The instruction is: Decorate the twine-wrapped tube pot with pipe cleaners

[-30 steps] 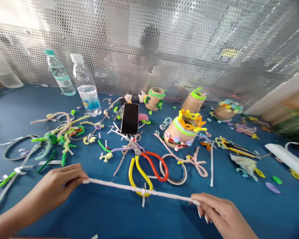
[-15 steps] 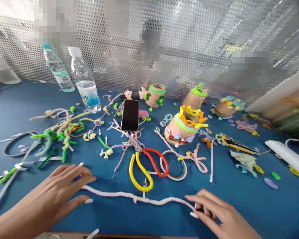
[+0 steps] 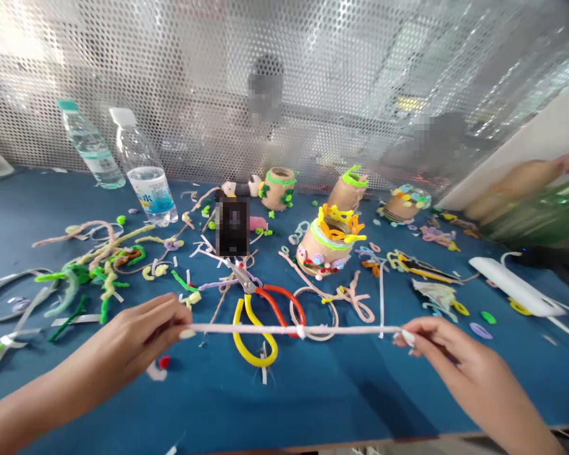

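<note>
A pale pink pipe cleaner [image 3: 260, 328] is pulled straight and level above the table. My left hand [image 3: 145, 335] pinches its left end between thumb and fingers. At the other end, my right hand [image 3: 450, 354] grips it the same way. A small twisted bump shows right of its middle, where two lengths seem joined. Behind it lie scissors [image 3: 252, 285] with one yellow and one red handle, blades partly spread. A white roll of tape [image 3: 334, 309] is beside the red handle. Farther back stands a brown-wrapped jar [image 3: 308, 240] with yellow and orange loops around its rim.
Two water bottles [image 3: 152, 193] stand at the back left before a perforated metal screen [image 3: 194, 95]. More wrapped jars [image 3: 279, 189] line the back. Pipe-cleaner scraps [image 3: 107, 243] litter the left. A black phone [image 3: 232, 234] and a white glue gun [image 3: 516, 287] lie around.
Both hands have risen from the table. My left hand has closed on the pipe cleaner's end, and the slack, wavy strand is now taut. The view has shifted slightly.
</note>
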Available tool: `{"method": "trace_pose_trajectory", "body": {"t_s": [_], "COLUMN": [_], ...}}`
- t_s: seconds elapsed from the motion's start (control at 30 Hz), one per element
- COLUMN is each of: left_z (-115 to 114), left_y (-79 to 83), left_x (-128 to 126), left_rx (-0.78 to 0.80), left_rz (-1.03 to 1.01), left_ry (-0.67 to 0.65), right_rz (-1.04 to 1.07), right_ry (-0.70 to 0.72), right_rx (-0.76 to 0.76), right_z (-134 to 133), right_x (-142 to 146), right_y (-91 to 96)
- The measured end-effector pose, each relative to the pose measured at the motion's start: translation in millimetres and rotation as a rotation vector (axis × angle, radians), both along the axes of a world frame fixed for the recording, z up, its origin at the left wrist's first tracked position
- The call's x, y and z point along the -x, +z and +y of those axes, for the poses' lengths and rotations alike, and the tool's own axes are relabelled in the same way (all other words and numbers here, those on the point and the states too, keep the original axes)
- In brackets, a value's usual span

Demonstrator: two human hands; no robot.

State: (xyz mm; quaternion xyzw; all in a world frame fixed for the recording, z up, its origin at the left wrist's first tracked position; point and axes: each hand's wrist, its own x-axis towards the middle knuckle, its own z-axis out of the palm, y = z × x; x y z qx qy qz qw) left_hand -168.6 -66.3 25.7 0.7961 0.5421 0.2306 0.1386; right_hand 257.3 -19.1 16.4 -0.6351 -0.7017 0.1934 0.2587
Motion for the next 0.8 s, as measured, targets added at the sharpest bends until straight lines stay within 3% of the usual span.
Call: {"method": "trace_pose_trajectory", "body": {"t_s": [0.07, 0.17, 0.27, 0.37, 0.47, 0.6, 0.8], "left_z": [21, 49, 77, 109, 142, 180, 217], "left_y": [9.5, 24.3, 36.1, 35.4, 23.0, 8.7, 16.9], "left_x": [-10, -26, -38, -43, -42, -44, -72], "left_rx": [0.064, 0.076, 0.069, 0.043, 0.043, -0.008, -0.039], "left_rz": [-0.003, -0.025, -0.053, -0.066, -0.15, -0.287, -0.293], "left_ry": [-0.044, -0.017, -0.042, -0.066, -0.085, -0.102, -0.087], "right_rz": [0.073, 0.106, -0.043, -0.205, -0.244, -0.146, 0.103], "right_ry": [-0.048, -0.038, -0.001, 0.01, 0.061, 0.094, 0.101], "right_rx": [0.027, -0.085, -0.302, -0.426, -0.396, -0.356, -0.257], "right_z": [16, 38, 55, 74, 95, 122, 153], "right_x": [-10, -18, -18, -13, -10, -8, 7], "right_y": [-2.0, 1.9, 15.1, 24.1, 22.5, 18.7, 28.1]}}
